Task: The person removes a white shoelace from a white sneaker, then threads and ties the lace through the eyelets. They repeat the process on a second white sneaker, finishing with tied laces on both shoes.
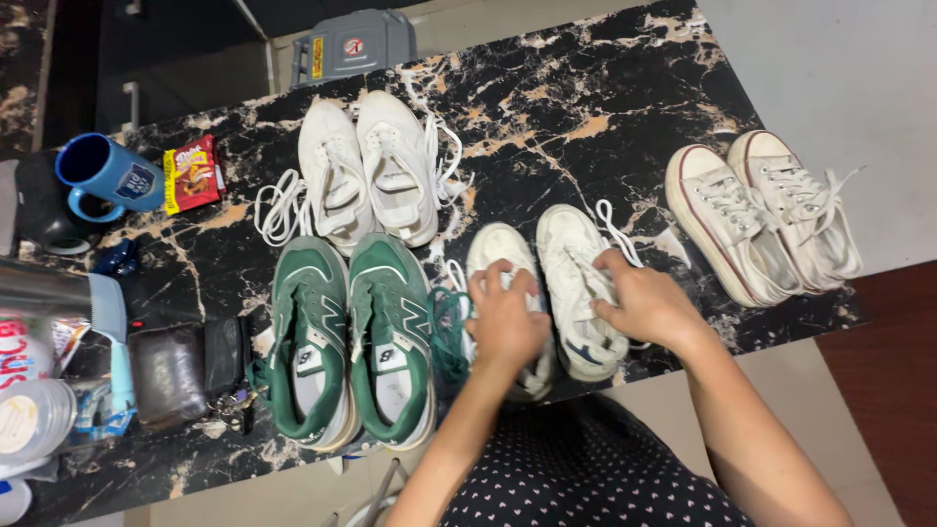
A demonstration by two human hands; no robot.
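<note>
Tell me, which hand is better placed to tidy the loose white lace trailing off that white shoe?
Probably the right hand. It rests on the right white shoe, fingers beside the loose lace. The left hand lies on the neighbouring left white shoe, farther off.

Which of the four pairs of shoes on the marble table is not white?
The green suede sneakers, at the near edge beside the left hand; the other three pairs are white.
</note>
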